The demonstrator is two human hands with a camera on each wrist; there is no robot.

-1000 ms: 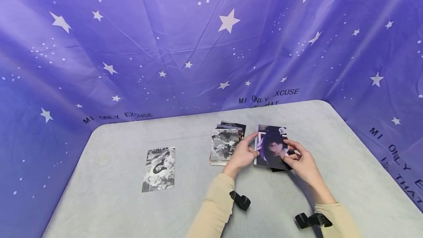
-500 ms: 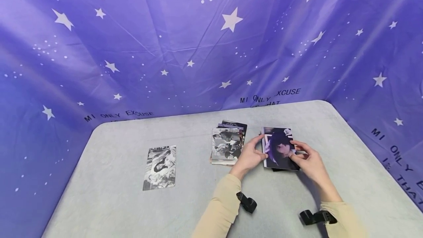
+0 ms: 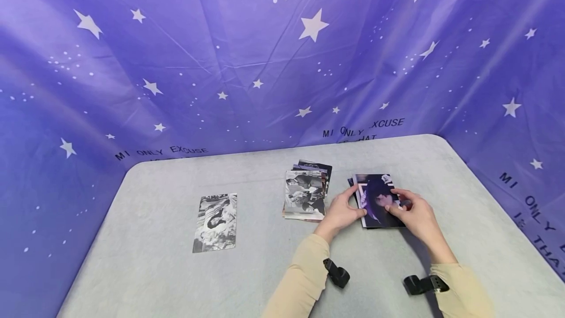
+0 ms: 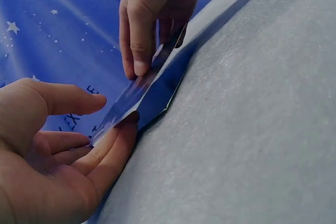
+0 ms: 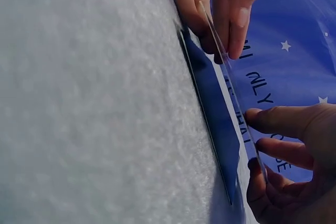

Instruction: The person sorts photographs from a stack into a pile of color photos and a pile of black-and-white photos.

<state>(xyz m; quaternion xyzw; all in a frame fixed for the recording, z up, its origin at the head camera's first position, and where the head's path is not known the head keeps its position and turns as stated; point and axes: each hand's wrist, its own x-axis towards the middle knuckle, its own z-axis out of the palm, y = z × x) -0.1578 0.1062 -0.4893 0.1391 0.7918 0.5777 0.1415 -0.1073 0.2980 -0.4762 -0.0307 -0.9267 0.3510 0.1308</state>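
Note:
In the head view, a purple-toned photo print is held slightly tilted above another dark-faced print on the table. My right hand pinches its right side between thumb and fingers. My left hand is at the left side; in the left wrist view its fairly straight fingers touch the edge from below, and the thumb stands apart from the surface. The right wrist view shows the held print edge-on, with a gap to the print underneath. The lower print is mostly covered.
Left of the hands lies a loose pile of prints, a black-and-white one on top. Farther left, a single black-and-white print lies flat on the grey table. A purple star-patterned cloth hangs behind and on both sides.
Both hands and the held print have moved a little to the right and toward me. More of the lower print now shows at the upper left. The pile and single print stay put.

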